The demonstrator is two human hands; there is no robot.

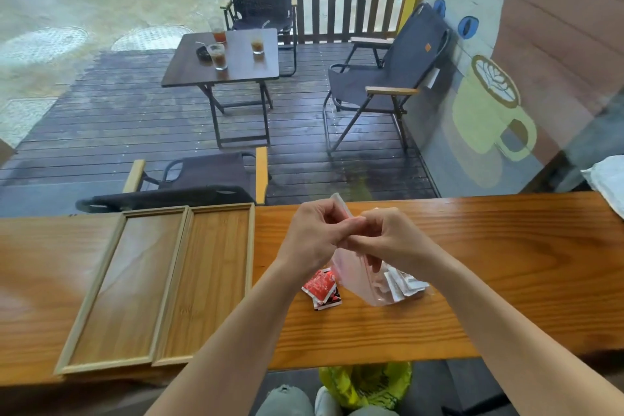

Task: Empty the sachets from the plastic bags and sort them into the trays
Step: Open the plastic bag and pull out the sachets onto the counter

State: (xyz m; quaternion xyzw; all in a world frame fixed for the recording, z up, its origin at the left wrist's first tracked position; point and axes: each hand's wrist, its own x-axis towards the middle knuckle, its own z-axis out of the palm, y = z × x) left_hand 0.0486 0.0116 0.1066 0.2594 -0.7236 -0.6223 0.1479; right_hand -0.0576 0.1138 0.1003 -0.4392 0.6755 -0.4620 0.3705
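Well to the left of the fingers, two shallow wooden trays [153,284] lay side by side on the counter [506,280], both bare of sachets. Just below the left hand's fingers, and slightly to their left, a few red sachets [322,287] rested loose on the wood.

The left hand [312,236] and the right hand [388,240] met fingertip to fingertip above the counter, both pinched closed on the upper edge of a thin clear plastic bag [358,280]. The fingers were curled tight, with hardly any gap between them. The bag hung from that pinch, its lower part slumped on the counter under the right fingers, with white sachets [401,284] showing through it.

The film looked limp, light and slippery, so it would likely need a firm pinch at the mouth on each side to pull it open. The sachets seemed small, flat and light, easiest taken by an edge.
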